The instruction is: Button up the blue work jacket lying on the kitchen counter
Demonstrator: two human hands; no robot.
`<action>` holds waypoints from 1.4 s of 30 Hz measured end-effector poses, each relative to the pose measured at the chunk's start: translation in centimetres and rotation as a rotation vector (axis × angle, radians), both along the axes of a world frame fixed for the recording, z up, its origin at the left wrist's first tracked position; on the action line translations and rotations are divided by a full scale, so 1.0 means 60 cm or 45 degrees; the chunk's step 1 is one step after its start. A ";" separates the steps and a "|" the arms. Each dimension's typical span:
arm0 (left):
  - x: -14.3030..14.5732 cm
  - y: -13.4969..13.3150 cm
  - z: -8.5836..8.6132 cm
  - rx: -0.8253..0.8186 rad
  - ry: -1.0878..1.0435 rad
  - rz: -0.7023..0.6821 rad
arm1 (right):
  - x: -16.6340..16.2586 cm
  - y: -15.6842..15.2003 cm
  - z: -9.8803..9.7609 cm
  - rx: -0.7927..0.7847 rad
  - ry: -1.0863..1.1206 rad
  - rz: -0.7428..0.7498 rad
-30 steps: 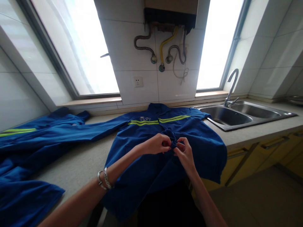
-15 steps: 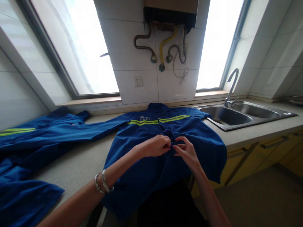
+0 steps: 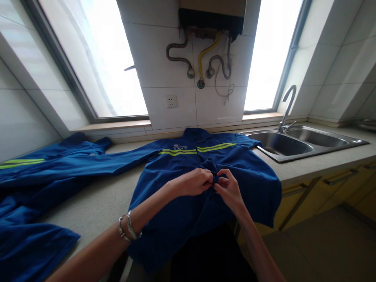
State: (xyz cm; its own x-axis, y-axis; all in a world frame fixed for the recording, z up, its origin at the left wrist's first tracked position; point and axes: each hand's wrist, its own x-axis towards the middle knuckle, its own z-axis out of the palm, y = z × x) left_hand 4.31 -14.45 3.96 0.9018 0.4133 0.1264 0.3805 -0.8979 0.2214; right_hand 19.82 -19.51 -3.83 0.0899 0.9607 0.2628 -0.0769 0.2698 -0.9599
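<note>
A blue work jacket with yellow-green stripes and a white chest print lies front side up on the counter, its collar toward the wall and its hem hanging over the front edge. My left hand is closed on the jacket's front placket, around the middle. Right beside it, my right hand pinches the same bunched fabric between thumb and fingers. Whatever small part lies between the fingertips is too small to make out. Two silver bracelets circle my left wrist.
More blue clothing with matching stripes is spread on the left of the counter. To the right are a double steel sink and its tap. A water heater with pipes hangs on the tiled wall, over a socket.
My right hand has shifted slightly left, bringing its fingertips closer to my left hand at the placket. The jacket lies almost unchanged.
</note>
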 end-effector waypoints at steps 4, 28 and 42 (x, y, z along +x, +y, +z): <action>-0.004 0.009 -0.005 -0.100 -0.113 -0.058 | 0.002 -0.001 -0.006 -0.089 0.201 0.080; 0.012 -0.022 -0.008 0.855 0.284 -0.109 | 0.011 0.015 -0.016 -0.069 0.229 -0.072; 0.010 -0.011 -0.009 0.824 0.296 0.036 | -0.018 -0.001 0.027 0.015 -0.119 -0.048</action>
State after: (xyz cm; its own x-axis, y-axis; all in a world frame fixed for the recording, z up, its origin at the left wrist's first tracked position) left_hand 4.90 -15.11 3.42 0.9253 0.3437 0.1604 0.3785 -0.8109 -0.4463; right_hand 18.76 -19.58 -2.20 0.1004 0.9539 0.2830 0.0233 0.2821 -0.9591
